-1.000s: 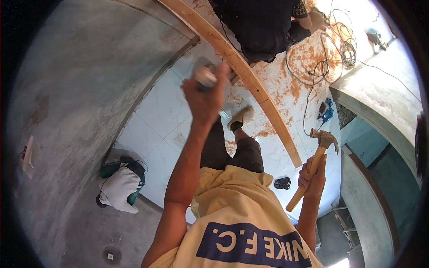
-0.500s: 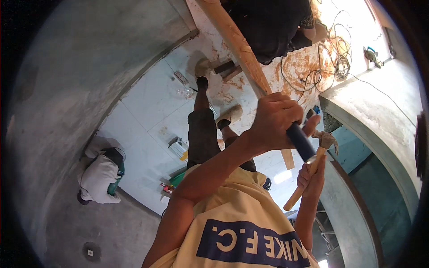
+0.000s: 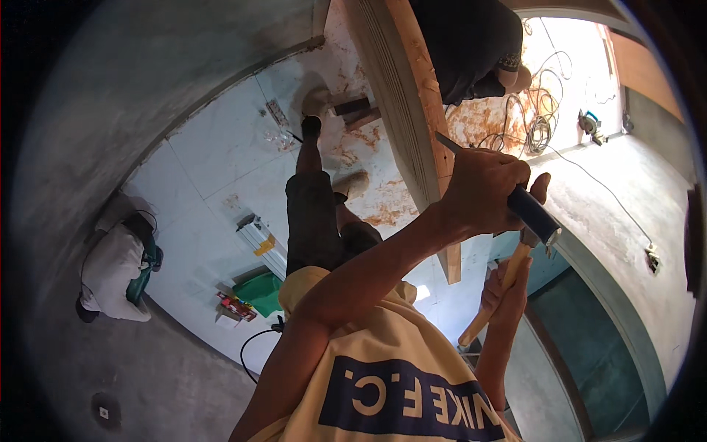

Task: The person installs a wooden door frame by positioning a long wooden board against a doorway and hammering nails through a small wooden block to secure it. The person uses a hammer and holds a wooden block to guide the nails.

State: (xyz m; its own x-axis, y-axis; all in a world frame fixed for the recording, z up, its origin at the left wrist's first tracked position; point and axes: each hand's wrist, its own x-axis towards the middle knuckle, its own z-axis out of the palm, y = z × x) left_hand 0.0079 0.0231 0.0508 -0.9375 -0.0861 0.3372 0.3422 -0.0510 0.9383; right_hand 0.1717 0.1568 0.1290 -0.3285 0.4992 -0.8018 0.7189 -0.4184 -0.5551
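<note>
the chisel (image 3: 535,214), clenched in the left hand (image 3: 480,188), slants at the right edge of the wooden beam (image 3: 383,96), contact unclear; right of the beam's near end, the right hand (image 3: 517,289) grasps a hammer (image 3: 482,319); cables (image 3: 541,134) lie coiled farther right.

A yellow shirt (image 3: 405,331) with a navy lettered panel (image 3: 409,398) tops dark cropped trousers (image 3: 311,221), dark socks (image 3: 311,127) and, apparently, beige shoes (image 3: 353,184).

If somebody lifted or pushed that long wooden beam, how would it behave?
The wooden beam would probably stay stiff, given its thick section. Its length likely makes it heavy and awkward to lift. Flat faces suggest it wouldn't roll easily.
</note>
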